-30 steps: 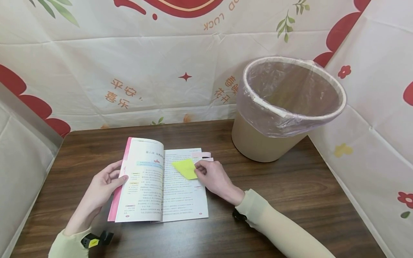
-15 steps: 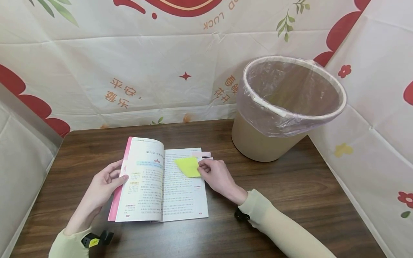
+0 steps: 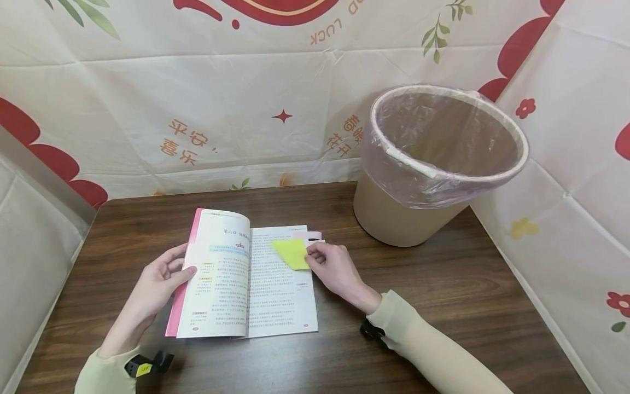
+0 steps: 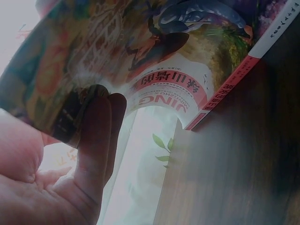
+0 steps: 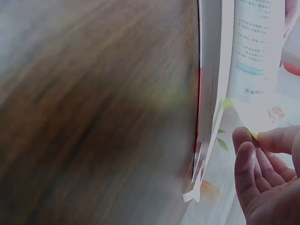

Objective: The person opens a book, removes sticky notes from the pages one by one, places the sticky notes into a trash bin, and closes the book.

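Note:
An open paperback book (image 3: pixel 280 306) lies on the table with its left side lifted. My left hand (image 3: pixel 159 276) grips that raised side, thumb on the page edge and fingers behind the cover. The left wrist view shows the illustrated cover (image 4: pixel 173 51) bending above the fingers. Over the upper right page, my right hand (image 3: pixel 337 272) pinches a yellow sticky note (image 3: pixel 292 254) by its right edge between thumb and fingertips. In the right wrist view the note (image 5: pixel 228 102) is seen nearly edge-on and washed out by light.
A tan waste bin (image 3: pixel 394 216) with a clear purplish liner stands at the table's back right. Pale paper tabs (image 3: pixel 311 236) stick out from the book's upper right edge. A printed cloth (image 3: pixel 256 109) hangs behind the wooden table (image 3: pixel 433 306).
The right hand and the yellow sticky note have shifted slightly to the right across the page. The left hand and the book stay in nearly the same place.

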`<control>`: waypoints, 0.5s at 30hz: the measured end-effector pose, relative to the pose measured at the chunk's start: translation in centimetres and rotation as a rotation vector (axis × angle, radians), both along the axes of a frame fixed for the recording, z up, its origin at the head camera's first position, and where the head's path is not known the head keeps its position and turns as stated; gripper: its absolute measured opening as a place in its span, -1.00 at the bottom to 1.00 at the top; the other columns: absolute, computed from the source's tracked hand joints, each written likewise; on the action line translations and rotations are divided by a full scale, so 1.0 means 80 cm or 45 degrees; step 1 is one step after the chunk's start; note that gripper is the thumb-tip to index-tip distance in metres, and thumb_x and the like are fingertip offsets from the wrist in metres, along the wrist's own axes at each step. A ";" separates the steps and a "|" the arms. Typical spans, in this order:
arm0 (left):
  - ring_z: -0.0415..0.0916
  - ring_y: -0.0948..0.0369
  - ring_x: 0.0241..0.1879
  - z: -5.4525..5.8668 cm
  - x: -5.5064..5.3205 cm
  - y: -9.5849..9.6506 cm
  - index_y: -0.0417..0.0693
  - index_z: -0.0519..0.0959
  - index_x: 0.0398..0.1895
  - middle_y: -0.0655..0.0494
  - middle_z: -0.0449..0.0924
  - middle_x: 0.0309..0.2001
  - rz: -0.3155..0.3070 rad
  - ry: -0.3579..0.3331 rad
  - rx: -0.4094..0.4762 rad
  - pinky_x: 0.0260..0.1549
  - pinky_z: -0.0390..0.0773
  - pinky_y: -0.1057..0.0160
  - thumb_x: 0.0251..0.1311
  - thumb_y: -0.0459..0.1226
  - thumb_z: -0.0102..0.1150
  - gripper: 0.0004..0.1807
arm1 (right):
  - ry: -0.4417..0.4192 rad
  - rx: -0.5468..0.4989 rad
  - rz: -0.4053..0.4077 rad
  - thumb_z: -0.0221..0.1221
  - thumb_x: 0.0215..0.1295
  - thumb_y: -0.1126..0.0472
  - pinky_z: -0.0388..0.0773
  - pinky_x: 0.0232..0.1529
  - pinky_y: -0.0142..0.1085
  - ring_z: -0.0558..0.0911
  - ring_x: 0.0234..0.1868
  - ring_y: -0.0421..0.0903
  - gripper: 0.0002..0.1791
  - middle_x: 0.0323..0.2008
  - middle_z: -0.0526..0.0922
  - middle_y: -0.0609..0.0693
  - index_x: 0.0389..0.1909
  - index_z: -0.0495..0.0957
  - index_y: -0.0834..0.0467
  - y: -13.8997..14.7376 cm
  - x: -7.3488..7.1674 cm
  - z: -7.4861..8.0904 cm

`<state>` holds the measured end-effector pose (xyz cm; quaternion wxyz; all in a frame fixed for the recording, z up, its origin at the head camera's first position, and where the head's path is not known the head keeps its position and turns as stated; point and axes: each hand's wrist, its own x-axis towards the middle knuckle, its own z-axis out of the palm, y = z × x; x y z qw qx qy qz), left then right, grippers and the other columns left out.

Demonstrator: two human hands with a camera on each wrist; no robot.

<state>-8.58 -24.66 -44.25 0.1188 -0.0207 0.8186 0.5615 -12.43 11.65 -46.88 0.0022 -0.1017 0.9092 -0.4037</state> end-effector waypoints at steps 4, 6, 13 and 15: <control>0.78 0.43 -0.23 0.001 -0.001 0.001 -0.25 0.11 0.64 0.35 0.79 -0.01 -0.008 -0.011 -0.005 -0.27 0.77 0.35 0.47 -0.25 0.24 -0.20 | 0.023 -0.019 -0.007 0.32 0.36 0.33 0.75 -0.21 -0.33 0.76 -0.31 -0.18 -0.91 -0.29 0.85 0.09 -0.19 0.76 0.24 0.004 0.003 0.002; 0.77 0.43 -0.24 0.001 -0.002 0.001 -0.26 0.10 0.63 0.25 0.80 0.00 -0.012 -0.017 -0.001 -0.28 0.77 0.34 0.48 -0.27 0.22 -0.22 | 0.063 -0.031 0.003 0.32 0.35 0.32 0.72 -0.23 -0.39 0.75 -0.32 -0.20 -0.91 -0.31 0.85 0.07 -0.20 0.76 0.22 0.007 0.006 0.003; 0.77 0.43 -0.24 0.001 -0.001 0.000 -0.27 0.09 0.63 0.40 0.78 -0.06 -0.022 -0.021 0.026 -0.29 0.77 0.33 0.49 -0.30 0.20 -0.23 | 0.495 0.160 0.165 0.37 0.31 0.36 0.69 -0.30 -0.40 0.73 -0.34 -0.22 -0.87 -0.23 0.86 0.02 -0.15 0.78 0.19 0.024 0.024 0.012; 0.77 0.43 -0.24 0.001 -0.001 0.000 -0.27 0.09 0.64 0.48 0.76 -0.09 -0.021 -0.018 0.031 -0.29 0.77 0.33 0.49 -0.30 0.20 -0.23 | 0.601 0.195 0.194 0.39 0.28 0.38 0.70 -0.32 -0.38 0.73 -0.34 -0.22 -0.85 -0.22 0.87 0.02 -0.15 0.78 0.19 0.029 0.027 0.016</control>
